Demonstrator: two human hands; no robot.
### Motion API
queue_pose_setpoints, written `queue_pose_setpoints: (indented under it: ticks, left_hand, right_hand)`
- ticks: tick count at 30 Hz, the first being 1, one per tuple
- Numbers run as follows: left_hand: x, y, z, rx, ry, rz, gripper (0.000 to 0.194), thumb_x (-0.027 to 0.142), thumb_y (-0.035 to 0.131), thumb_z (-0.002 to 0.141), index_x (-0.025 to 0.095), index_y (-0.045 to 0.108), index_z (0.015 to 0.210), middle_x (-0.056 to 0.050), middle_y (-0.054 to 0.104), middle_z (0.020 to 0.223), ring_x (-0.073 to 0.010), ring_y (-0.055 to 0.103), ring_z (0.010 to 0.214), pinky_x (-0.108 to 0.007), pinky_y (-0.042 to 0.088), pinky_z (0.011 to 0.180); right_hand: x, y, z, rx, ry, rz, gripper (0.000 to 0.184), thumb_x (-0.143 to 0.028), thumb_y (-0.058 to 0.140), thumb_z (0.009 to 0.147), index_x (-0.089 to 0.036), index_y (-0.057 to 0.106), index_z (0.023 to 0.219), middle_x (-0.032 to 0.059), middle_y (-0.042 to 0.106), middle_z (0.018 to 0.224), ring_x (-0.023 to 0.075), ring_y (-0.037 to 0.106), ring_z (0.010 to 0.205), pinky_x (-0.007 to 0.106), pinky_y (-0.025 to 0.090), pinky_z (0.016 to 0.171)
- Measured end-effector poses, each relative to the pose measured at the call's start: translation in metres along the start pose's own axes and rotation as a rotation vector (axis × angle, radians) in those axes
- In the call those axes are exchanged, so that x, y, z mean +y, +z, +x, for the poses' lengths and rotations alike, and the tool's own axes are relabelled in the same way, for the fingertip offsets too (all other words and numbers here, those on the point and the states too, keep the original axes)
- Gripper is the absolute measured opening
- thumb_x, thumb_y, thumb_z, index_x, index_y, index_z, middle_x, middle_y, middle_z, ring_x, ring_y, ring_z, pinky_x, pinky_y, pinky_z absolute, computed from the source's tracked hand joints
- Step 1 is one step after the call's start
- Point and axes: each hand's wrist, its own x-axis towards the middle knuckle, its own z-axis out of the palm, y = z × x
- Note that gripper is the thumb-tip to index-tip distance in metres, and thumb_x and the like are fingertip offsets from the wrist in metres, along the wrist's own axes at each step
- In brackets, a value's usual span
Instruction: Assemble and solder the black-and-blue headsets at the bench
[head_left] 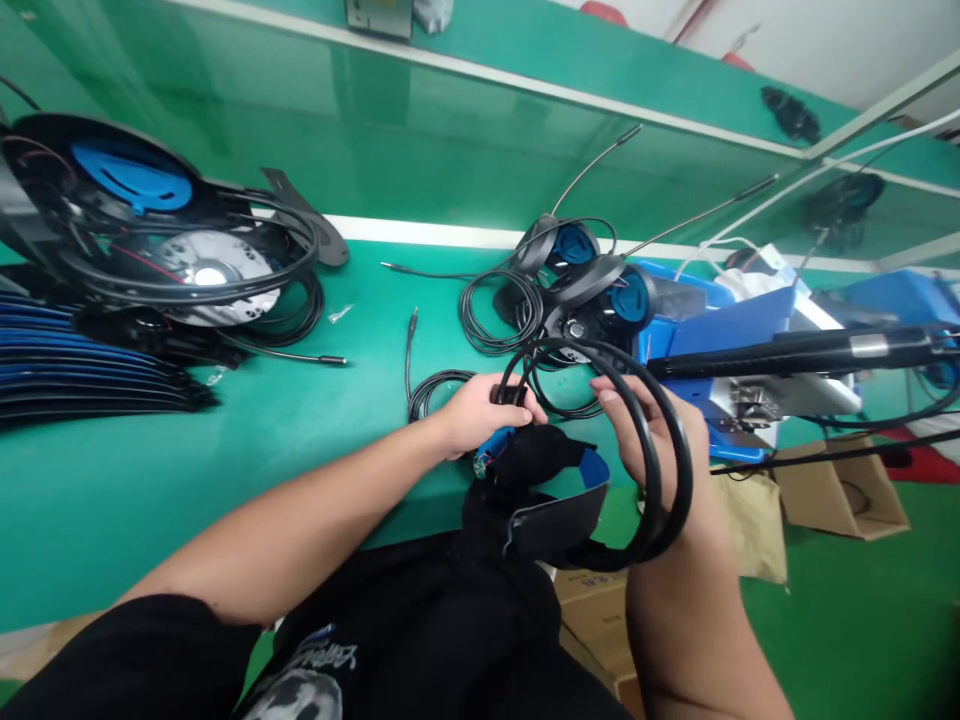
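A partly built headset [555,500] is held close to my body, its twin black headband tubes [660,440] arching up toward the bench. My left hand [487,408] is closed around a dark end piece of the headband, above a blue ear-cup part [493,450] with a small circuit board showing. Behind the tubes, my right hand [664,430] has its thumb and forefinger brought together; what they pinch, if anything, is too small to make out. A coiled black cable [439,390] lies on the bench beyond my left hand.
Finished-looking headsets with microphone booms [577,285] lie at the back of the green bench [360,450]. More headset parts [210,270] and stacked headband strips [90,360] are at left. Blue bins [750,320] and a black-sleeved tool [787,352] stand right, above a cardboard box [840,490].
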Motion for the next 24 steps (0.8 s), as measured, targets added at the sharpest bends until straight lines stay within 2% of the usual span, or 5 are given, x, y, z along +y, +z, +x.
queue_pose_setpoints:
  ticks: [2, 4, 8, 17, 24]
  left_hand:
    - [0.001, -0.001, 0.000, -0.018, 0.002, 0.025, 0.013, 0.021, 0.078, 0.070, 0.013, 0.071, 0.078, -0.008, 0.077, 0.083, -0.0199, 0.069, 0.083, -0.034, 0.050, 0.088]
    - [0.001, -0.001, 0.000, -0.019, 0.012, 0.033, 0.013, 0.023, 0.080, 0.071, 0.013, 0.073, 0.078, -0.007, 0.077, 0.081, -0.0195, 0.069, 0.082, -0.035, 0.051, 0.090]
    - [-0.001, -0.001, 0.001, -0.027, 0.023, 0.028, 0.012, 0.023, 0.080, 0.072, 0.014, 0.076, 0.077, -0.006, 0.077, 0.082, -0.0213, 0.070, 0.085, -0.037, 0.053, 0.093]
    - [-0.002, -0.002, 0.004, -0.018, -0.053, -0.009, 0.027, 0.036, 0.080, 0.083, 0.015, 0.075, 0.100, -0.008, 0.080, 0.096, -0.0252, 0.075, 0.099, -0.040, 0.056, 0.096]
    - [-0.004, -0.001, 0.006, -0.003, 0.007, 0.076, 0.028, 0.033, 0.069, 0.092, 0.017, 0.071, 0.115, -0.008, 0.078, 0.112, -0.0240, 0.072, 0.110, -0.041, 0.052, 0.105]
  right_hand:
    - [-0.020, 0.007, 0.012, -0.064, -0.062, 0.124, 0.024, -0.041, 0.075, 0.088, -0.025, 0.078, 0.106, 0.0064, 0.078, 0.107, 0.0236, 0.074, 0.094, 0.038, 0.060, 0.082]
    - [-0.038, 0.018, 0.026, -0.258, -0.073, 0.291, 0.033, -0.044, 0.079, 0.085, -0.024, 0.077, 0.111, 0.0061, 0.078, 0.106, 0.0227, 0.074, 0.091, 0.037, 0.062, 0.080]
    - [-0.054, 0.041, 0.052, -0.626, -0.002, 0.462, 0.036, -0.044, 0.086, 0.078, -0.022, 0.077, 0.105, 0.0023, 0.075, 0.083, 0.0169, 0.069, 0.065, 0.028, 0.058, 0.055]
    - [-0.055, 0.046, 0.053, -0.504, 0.199, 0.579, 0.032, -0.047, 0.087, 0.075, -0.018, 0.075, 0.081, -0.0022, 0.064, 0.061, 0.0110, 0.052, 0.038, 0.024, 0.042, 0.031]
    - [-0.048, 0.045, 0.059, -0.513, 0.150, 0.609, 0.023, -0.041, 0.085, 0.078, -0.020, 0.080, 0.083, 0.0041, 0.074, 0.077, 0.0148, 0.064, 0.059, 0.024, 0.049, 0.042]
